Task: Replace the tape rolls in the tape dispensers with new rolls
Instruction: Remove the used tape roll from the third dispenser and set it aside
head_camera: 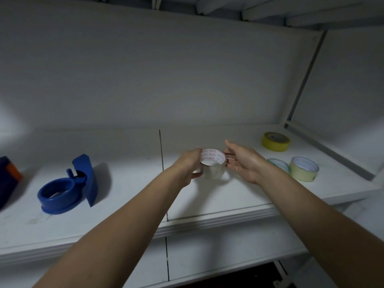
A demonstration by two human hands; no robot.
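Observation:
A clear tape roll (214, 166) with a white printed core is held just above the white shelf (239, 196), in the middle. My left hand (190, 165) grips its left side, thumb below and fingers on the rim. My right hand (242, 161) is at the roll's right side with fingers spread, their tips touching or almost touching it. A blue tape dispenser (68, 187) stands at the left of the shelf, away from both hands, with a ring of tape core inside it.
At the right lie a yellow roll (275, 141), a pale yellow roll (303, 169) and a thin greenish roll (277, 164). A dark blue and orange object (8, 179) sits at the far left edge. Shelf walls close in behind and to the right.

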